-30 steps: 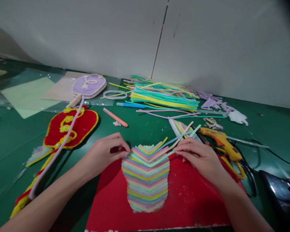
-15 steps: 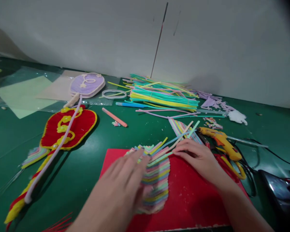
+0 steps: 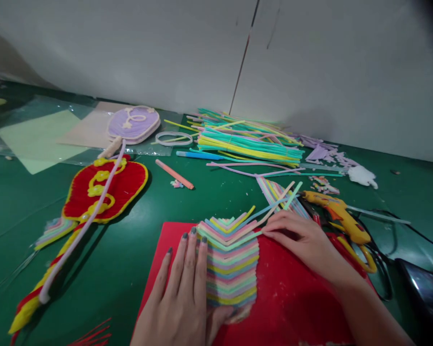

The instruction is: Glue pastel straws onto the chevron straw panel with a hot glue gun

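A striped pastel panel [image 3: 233,266] of V-shaped fuzzy stems lies on a red board [image 3: 292,298]. My left hand [image 3: 184,278] rests flat along the panel's left edge, fingers extended, its thumb over the bottom edge. At the panel's upper right, my right hand [image 3: 303,240] pinches a light green stem [image 3: 250,237] between thumb and fingertips. Loose ends of blue, peach and yellow stems stick out beyond the panel's top. Behind my right hand lies another striped piece [image 3: 270,190], partly covered.
Bundled stems [image 3: 248,144] lie near the wall. A yellow glue gun [image 3: 337,211] and a dark device [image 3: 418,288] are at right. A red fan [image 3: 104,190], a purple fan [image 3: 133,125] and an orange pen [image 3: 174,174] are on the left half of the green table [image 3: 137,269].
My left hand has moved from over the panel to its left edge and now lies flatter, uncovering the stripes. My right hand keeps its pinch. The view has shifted slightly.
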Available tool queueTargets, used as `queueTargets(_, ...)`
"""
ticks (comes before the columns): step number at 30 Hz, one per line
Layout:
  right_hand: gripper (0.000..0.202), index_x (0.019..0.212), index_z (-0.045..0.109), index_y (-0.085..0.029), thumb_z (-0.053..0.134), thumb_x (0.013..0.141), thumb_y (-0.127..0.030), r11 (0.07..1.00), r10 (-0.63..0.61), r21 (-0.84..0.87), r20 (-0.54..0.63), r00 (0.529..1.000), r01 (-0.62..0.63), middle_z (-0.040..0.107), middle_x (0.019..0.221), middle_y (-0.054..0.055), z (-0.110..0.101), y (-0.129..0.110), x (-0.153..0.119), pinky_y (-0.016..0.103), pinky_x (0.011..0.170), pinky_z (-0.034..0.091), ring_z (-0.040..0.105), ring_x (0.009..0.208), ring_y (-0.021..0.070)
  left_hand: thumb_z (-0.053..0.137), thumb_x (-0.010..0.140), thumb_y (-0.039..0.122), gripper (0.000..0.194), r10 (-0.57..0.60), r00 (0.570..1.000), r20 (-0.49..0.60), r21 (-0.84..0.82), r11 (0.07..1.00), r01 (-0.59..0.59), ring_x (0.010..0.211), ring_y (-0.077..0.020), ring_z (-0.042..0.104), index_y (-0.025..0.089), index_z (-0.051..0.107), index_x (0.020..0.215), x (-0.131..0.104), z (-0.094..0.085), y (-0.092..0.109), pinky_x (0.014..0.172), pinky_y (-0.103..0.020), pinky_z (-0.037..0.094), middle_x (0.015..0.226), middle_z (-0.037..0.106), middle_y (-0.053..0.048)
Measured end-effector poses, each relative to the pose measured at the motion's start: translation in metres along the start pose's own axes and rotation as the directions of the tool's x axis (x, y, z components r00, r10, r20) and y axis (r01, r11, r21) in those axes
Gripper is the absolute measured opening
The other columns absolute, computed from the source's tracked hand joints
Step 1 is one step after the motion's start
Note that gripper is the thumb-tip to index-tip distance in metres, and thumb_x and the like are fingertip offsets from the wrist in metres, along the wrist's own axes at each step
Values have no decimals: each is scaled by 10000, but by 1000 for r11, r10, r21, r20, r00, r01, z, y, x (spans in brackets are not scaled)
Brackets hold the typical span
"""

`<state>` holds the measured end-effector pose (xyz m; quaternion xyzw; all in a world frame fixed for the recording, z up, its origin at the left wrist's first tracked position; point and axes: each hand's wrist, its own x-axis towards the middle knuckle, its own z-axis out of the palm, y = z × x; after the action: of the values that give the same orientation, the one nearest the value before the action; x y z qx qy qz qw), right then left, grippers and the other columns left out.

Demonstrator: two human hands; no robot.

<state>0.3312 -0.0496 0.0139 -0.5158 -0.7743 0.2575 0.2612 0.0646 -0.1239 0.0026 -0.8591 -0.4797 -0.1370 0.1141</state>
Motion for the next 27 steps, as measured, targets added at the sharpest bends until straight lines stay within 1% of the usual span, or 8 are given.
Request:
queueTargets(2,182,820,705,-246,570,882,-351,1000,-2,1,3,1000,2,690,900,39,0,0,0,317,809,500,642,875,182,319,897,555,787,-10,1000,6,-1,1000,10,1217,-338,538,72,167,1500,-2,3,1,934,-457,459,1377,501,-208)
queueTargets(6,166,824,702,-245,570,885,-325,1000,-24,4,15,1000,24,688,890,35,-1,-1,1,309,798,503,642,864,176,309,897,513,773,-11,1000,19,4,1000,11,1233,-338,523,59,146,1502,-3,5,2,913,-468,468,1396,476,-212)
queueTargets(11,149,836,697,-244,569,890,-298,999,-41,4,31,999,41,683,894,29,-1,1,2,297,804,494,637,872,168,313,911,485,770,13,999,33,14,1000,-14,1225,-358,523,5,146,1489,1,3,1,893,-475,471,1397,457,-243)
queueTargets(14,146,845,695,-242,568,893,-293,999,-42,5,39,998,41,680,898,30,-1,1,2,296,802,491,632,872,165,290,919,482,747,20,999,31,37,999,-21,1225,-362,522,-10,203,1474,2,3,1,883,-475,479,1398,450,-252)
queueTargets(19,153,838,698,-244,565,892,-295,999,-35,5,39,999,35,681,899,32,-2,-1,2,297,803,494,633,875,169,273,926,486,671,-1,998,64,52,999,-2,1260,-325,498,55,355,1434,3,3,0,908,-444,484,1418,452,-202)
queueTargets(22,153,838,700,-244,567,891,-297,999,-40,6,38,998,40,681,897,30,-2,-2,2,290,805,494,635,873,167,275,929,471,629,-2,999,52,64,998,-1,1243,-319,516,70,436,1387,4,3,-1,894,-433,494,1402,479,-193)
queueTargets(25,159,836,703,-244,565,892,-300,999,-35,-3,37,999,36,682,894,30,-2,-2,2,289,800,494,635,869,166,279,932,467,612,9,999,40,69,998,-12,1209,-326,543,64,486,1342,6,2,-1,872,-434,504,1384,498,-205)
queueTargets(27,161,837,702,-242,563,894,-300,999,-38,-5,39,999,38,681,894,31,-2,-2,2,290,799,494,633,869,165,269,940,472,614,9,999,46,74,997,-12,1204,-331,545,58,492,1334,7,1,-1,865,-438,507,1392,487,-211)
